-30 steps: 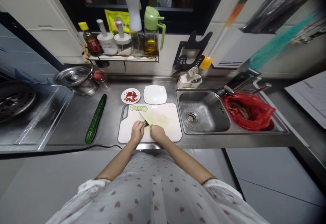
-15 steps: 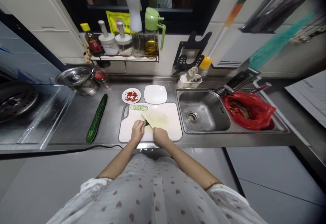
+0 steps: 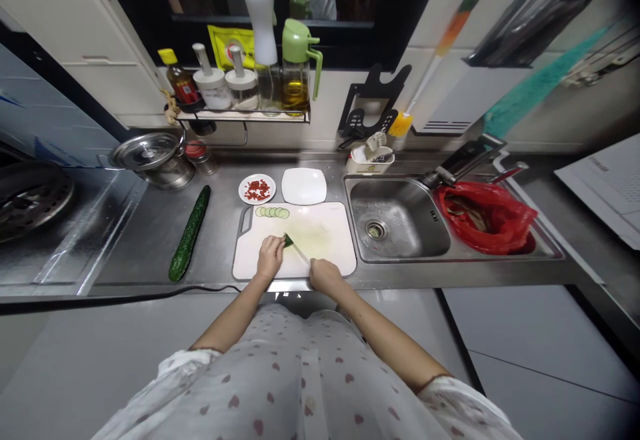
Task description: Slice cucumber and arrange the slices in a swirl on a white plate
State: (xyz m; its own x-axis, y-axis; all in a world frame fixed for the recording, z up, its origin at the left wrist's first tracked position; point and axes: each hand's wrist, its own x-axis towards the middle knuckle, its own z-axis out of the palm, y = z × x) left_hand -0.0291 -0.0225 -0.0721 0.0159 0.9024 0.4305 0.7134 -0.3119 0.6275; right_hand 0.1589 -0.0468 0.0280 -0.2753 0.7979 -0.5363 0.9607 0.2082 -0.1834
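My right fingers (image 3: 316,269), clenched round the knife (image 3: 301,254), have swung it edge-on, baring the cucumber piece (image 3: 289,241) my left fingers (image 3: 273,243) grip.

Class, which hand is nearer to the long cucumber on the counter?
Left. The left hand is over the cutting board, right of the long cucumber; the right hand, gripping the knife, is farther right.

The head camera looks forward and steeply down over the person's apron (image 3: 300,373) onto the worktop (image 3: 135,240).
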